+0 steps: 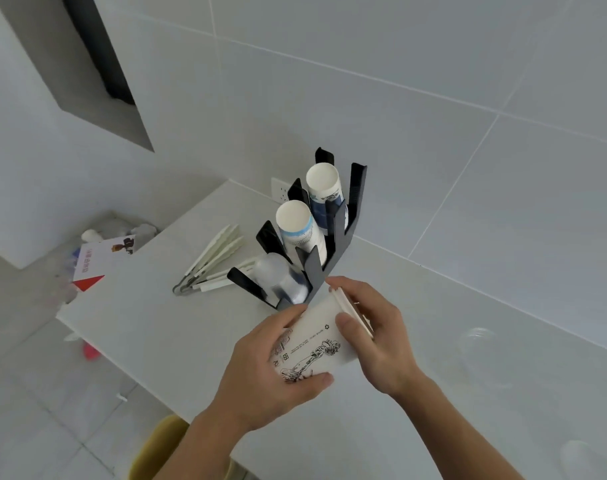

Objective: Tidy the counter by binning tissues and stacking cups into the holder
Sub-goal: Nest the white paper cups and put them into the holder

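A white paper cup with black line drawings [312, 344] lies sideways between both hands, just in front of the black cup holder [336, 244]. My left hand [270, 372] wraps its lower body. My right hand [374, 337] pinches its rim end, where two rims show, so it looks like nested cups. The holder has three slots: two hold stacks of white and blue paper cups [300, 226] [326, 188], and the nearest holds clear plastic cups [281, 282].
Loose clear plastic cups [478, 344] [579, 459] lie on the white counter [156, 323] at the right. White-handled utensils [215, 265] lie left of the holder. A bin [97, 251] with paper and tissues stands beyond the counter's left end. A yellow stool [160, 448] is below.
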